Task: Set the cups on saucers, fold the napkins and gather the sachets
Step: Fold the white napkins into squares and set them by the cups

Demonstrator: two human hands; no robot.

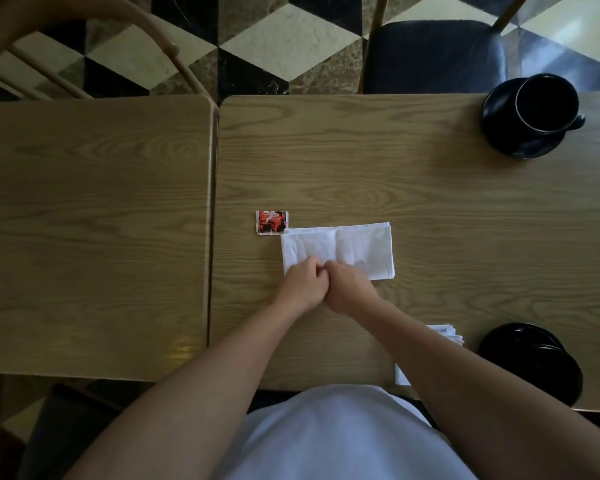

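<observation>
Oak-grained tabletop lies under us, with a second table butted against its left edge, and we see a black cup standing on its saucer at the far right and another black cup at the near right beside a folded napkin. Our left hand and right hand meet, knuckles touching, fingers curled on the near edge of the white napkin folded into a long strip; a red sachet sits at its far left corner

both hands on napkin — perhaps pinching
</observation>
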